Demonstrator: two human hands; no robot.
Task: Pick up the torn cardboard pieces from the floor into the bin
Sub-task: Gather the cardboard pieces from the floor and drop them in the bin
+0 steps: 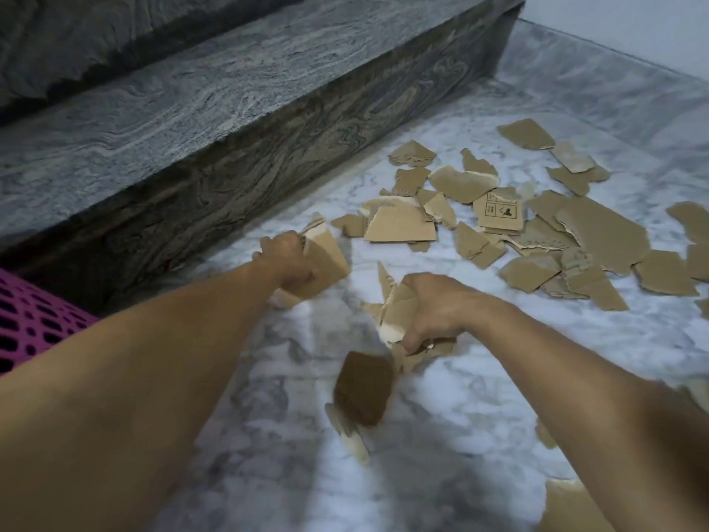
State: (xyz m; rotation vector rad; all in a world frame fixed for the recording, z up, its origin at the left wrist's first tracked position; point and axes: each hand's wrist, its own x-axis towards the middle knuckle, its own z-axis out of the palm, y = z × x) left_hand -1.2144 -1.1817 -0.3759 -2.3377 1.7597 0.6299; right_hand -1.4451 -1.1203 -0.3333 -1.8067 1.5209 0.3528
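My left hand [287,263] grips a wedge of brown cardboard pieces [326,259] just above the white marble floor. My right hand [433,309] grips a bundle of torn cardboard [399,305], with ragged edges sticking out above and below the fist. A darker piece [362,387] is blurred below that hand, beside a pale scrap [351,435]. Several torn pieces [537,224] lie scattered on the floor beyond both hands. The pink perforated bin [34,320] shows at the left edge, partly hidden by my left arm.
A dark grey granite step [230,120] runs diagonally along the left, its riser right beside my left hand. A white wall [633,24] closes the far right corner. More cardboard scraps [568,504] lie near my right forearm.
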